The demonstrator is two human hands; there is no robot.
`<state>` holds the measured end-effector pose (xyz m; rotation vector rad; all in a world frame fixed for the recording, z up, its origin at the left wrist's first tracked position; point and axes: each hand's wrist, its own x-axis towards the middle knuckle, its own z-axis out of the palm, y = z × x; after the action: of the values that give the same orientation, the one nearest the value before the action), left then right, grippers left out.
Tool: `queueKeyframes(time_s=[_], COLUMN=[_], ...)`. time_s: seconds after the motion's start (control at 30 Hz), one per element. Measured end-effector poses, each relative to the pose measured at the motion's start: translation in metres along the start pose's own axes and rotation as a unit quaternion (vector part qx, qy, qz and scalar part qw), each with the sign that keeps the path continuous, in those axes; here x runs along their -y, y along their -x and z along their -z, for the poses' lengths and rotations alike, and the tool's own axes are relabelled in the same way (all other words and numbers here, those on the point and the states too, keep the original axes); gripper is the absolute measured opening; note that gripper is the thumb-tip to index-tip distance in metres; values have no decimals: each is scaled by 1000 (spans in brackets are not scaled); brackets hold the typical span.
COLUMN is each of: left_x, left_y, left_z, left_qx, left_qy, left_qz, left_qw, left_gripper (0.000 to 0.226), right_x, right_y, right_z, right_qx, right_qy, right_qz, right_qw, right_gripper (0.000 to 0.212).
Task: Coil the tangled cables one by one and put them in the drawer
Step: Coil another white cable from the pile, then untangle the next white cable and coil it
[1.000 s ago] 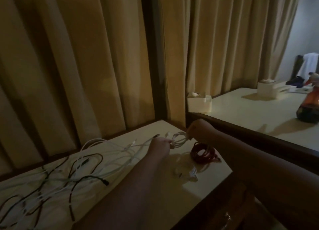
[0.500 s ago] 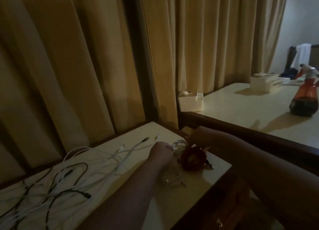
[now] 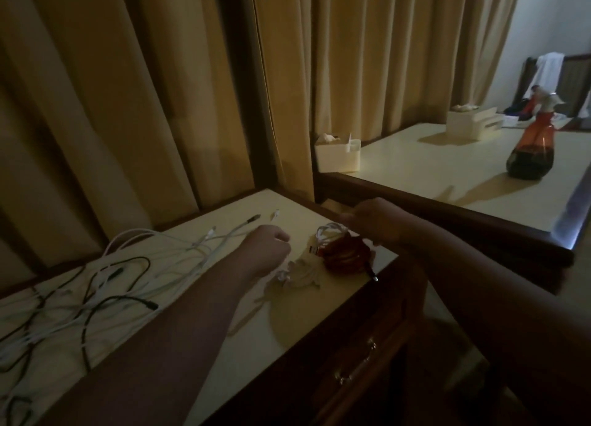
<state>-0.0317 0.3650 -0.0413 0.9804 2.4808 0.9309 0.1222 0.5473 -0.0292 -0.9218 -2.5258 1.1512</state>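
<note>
Since a moment ago our left hand (image 3: 267, 249) has come away from the small white coiled cable (image 3: 327, 233) and slid left. Its fingers are curled in a fist, and nothing shows in it. Our right hand (image 3: 371, 222) holds the far edge of that little coil with bent fingers.

On the next cream table (image 3: 447, 176), a white open box (image 3: 339, 155) holds something pale. Another white box (image 3: 470, 126) has pale stuff on top. We cannot see inside the dark wooden drawer front (image 3: 361, 358) below us.

The little coil touches the round red coiled cable (image 3: 347, 257), which lies flat near the right corner of the pale yellow table top (image 3: 249, 345). One dark plug of the red cable points toward us and right, past the table edge. Just beside it lies a second white bundled cable (image 3: 300, 273). Loose white and black tangled cables (image 3: 96, 297) spread over the left side, with free ends pointing at the tan curtains (image 3: 128, 105).
</note>
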Motion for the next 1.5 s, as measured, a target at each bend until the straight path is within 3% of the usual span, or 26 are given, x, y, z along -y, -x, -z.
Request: queueKeyframes(time_s=[0.13,0.23,0.33,0.53,0.63,0.77,0.97,1.13,1.23,1.33,1.37,1.43,1.5], left_x=[24,33,34,17,17,22,28,27,43,72,83,105,122], left_y=[42,63,67,72,69,66,59,71,87,105,111,118,124], left_z=[25,16,-6,-32,-34,-33,-38,-30,-7,26,37,55,66], left_qx=[71,91,25,-39,-69,-103,-126,-112,-111,-122,-127,-119,-85], left_qy=[67,47,15,-19,-36,-38,-55,-54,-76,-154,-193,-275,-294], left_qz=[-16,-94,-109,-148,-158,-157,-169,-165,-183,-179,-166,-120,-79], left_qw=[995,990,994,988,984,982,976,978,974,964,959,946,949], left_gripper=[27,28,28,9,17,10,19,37,36,27,25,27,29], right_x=[-20,-36,-43,-41,-34,-30,-22,-18,-8,14,25,54,81], right_y=[36,56,64,73,73,72,68,63,79,104,109,115,113], right_z=[-17,-34,-38,-41,-48,-55,-60,-63,-73,-95,-104,-126,-151], right_qx=[4,-29,-105,-135,-155,-161,-174,-135,-255,-339,-319,-197,-55], right_qy=[52,96,100,89,103,115,112,143,136,93,89,85,100], right_qz=[102,133,131,75,67,74,79,36,62,209,263,316,269], right_qw=[993,986,981,984,980,977,975,980,955,912,906,924,956], right_gripper=[81,42,36,54,58,60,62,84,65,32,24,14,10])
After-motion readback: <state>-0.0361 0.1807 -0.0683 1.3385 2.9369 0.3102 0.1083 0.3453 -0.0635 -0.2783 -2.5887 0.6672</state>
